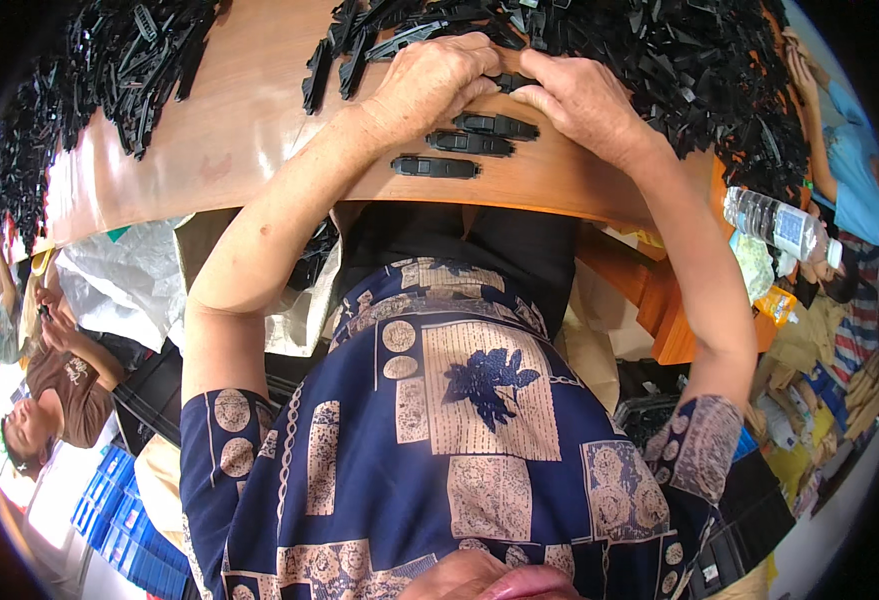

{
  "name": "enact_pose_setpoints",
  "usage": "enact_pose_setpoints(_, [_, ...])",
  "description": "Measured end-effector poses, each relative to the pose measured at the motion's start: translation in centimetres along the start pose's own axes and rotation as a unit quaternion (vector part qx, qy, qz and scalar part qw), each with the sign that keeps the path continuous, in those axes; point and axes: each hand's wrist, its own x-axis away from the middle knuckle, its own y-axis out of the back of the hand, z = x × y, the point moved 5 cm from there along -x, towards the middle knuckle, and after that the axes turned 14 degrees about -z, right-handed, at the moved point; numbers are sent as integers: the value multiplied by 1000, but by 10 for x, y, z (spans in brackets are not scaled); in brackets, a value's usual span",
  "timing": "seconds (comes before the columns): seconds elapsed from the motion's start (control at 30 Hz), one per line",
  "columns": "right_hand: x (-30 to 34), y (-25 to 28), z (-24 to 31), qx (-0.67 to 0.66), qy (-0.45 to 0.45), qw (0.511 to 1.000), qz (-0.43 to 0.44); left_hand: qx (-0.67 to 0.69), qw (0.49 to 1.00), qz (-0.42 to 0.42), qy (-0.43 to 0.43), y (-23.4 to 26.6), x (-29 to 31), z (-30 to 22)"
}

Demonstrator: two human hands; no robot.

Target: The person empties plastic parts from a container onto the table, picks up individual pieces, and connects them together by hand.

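Note:
My left hand (pixel 441 75) and my right hand (pixel 581 98) meet over the wooden table. Between their thumbs and fingers they grip one small black plastic part (pixel 507 82), partly hidden by the fingers. Closest to my hands, on the near side, lies a slim black part (pixel 499 126). A second black part (pixel 470 143) and a third black part (pixel 436 167) lie beside it in a slanting row. Just beyond my fingers begins a big heap of loose black plastic pieces (pixel 659 60).
Another black heap (pixel 129 70) covers the table's left side. The wooden table (pixel 259 90) has its near edge at my lap. At right stands a clear plastic bottle (pixel 781 222). People sit at both sides. Blue stacked boxes (pixel 129 525) and a white plastic bag (pixel 124 275) are lower left.

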Motion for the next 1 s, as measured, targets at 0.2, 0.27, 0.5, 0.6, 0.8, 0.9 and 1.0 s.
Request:
enact_pose_setpoints(0.2, [5,1,-9,21,-42,999,14,-6,999,-43,13,21,8,-16])
enact_pose_setpoints(0.27, [12,1,-7,36,-24,999,13,35,987,-131,86,44,29,-34])
enact_pose_setpoints(0.5, [40,-31,24,-154,-127,946,-257,607,455,-103,643,-23,175,-86])
enact_pose_setpoints(0.6, [38,-47,55,-113,-113,944,-289,676,349,-172,626,-33,163,-69])
enact_pose_setpoints(0.8, [21,-86,161,-126,-24,955,-269,780,298,-249,490,-7,178,-59])
enact_pose_setpoints(0.9, [9,-118,216,-187,43,947,-258,810,230,-334,423,19,240,-39])
enact_pose_setpoints(1.0, [1,-161,262,-228,159,949,-146,807,173,-412,386,49,292,-22])
